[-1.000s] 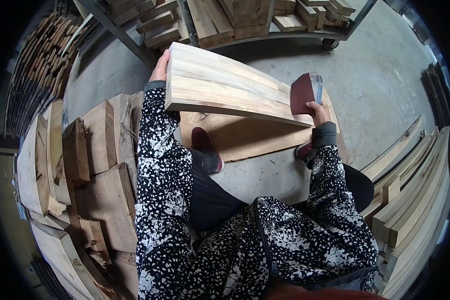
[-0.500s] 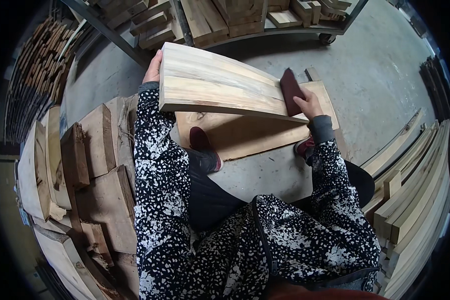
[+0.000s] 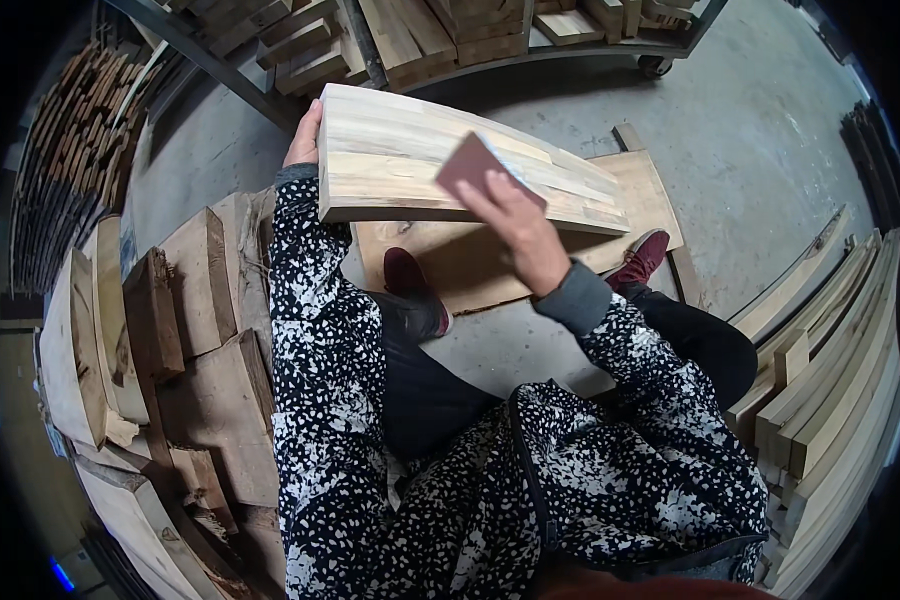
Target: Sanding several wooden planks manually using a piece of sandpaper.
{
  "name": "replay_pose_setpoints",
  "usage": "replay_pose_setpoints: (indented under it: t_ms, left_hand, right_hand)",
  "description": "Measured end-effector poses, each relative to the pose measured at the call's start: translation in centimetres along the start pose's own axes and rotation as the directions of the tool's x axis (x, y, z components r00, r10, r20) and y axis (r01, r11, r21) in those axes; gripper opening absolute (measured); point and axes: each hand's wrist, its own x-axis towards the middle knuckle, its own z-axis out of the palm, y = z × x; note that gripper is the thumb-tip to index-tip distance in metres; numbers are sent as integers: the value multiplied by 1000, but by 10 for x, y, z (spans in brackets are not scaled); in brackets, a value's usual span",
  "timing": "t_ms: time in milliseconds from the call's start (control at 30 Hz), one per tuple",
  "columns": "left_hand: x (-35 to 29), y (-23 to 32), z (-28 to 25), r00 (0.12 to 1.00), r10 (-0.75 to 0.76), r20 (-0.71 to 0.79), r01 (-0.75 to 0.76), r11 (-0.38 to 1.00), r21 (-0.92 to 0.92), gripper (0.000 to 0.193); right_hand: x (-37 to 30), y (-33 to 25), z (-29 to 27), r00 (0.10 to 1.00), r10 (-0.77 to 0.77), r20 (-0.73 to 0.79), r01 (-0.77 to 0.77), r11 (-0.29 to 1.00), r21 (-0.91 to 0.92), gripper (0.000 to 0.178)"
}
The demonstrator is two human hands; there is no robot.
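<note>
A pale laminated wooden board [image 3: 390, 140] is held up at a tilt in front of me, its left end higher than its right. My left hand [image 3: 306, 138] grips the raised left end, with part of the fingers hidden behind it. Over the middle of the board's face, my right hand [image 3: 520, 225] holds a reddish-brown sheet of sandpaper [image 3: 470, 165], slightly blurred, its fingers pressed on the sheet. The board's right end comes down over a wider wooden panel [image 3: 652, 190] on the floor.
Rough thick planks [image 3: 205, 400] are stacked close on my left. Long pale boards [image 3: 830, 400] lie piled on my right. A wheeled metal rack [image 3: 590, 58] loaded with wood stands ahead. My shoes [image 3: 642, 260] are at the panel's near edge.
My right hand has swept the sandpaper leftward, from near the board's right end to its middle. My left hand stays at the raised end. My right shoe shows more fully.
</note>
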Motion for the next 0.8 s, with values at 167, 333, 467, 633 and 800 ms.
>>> replay_pose_setpoints:
  t_ms: [167, 333, 467, 633, 800]
  left_hand:
    - [6, -1, 13, 1000, -14, 25, 13, 1000, 26, 35]
    - [4, 2, 19, 1000, -28, -5, 28, 1000, -14, 36]
    - [-8, 3, 6, 961, -173, 216, 201, 973, -114, 39]
    - [8, -12, -8, 892, -212, 399, 265, 961, -81, 41]
    - [0, -7, -2, 1000, -24, -18, 25, 998, 59, 41]
  right_hand:
    - [-123, 170, 1, 782, 622, 45, -618, 783, -72, 71]
    - [-59, 107, 0, 892, 450, 30, -451, 887, 103, 68]
    - [53, -18, -13, 989, 108, 102, -134, 943, 303, 61]
    - [87, -7, 5, 1000, 1, 11, -3, 977, 212, 57]
    - [0, 147, 27, 874, 484, -49, -450, 842, 297, 66]
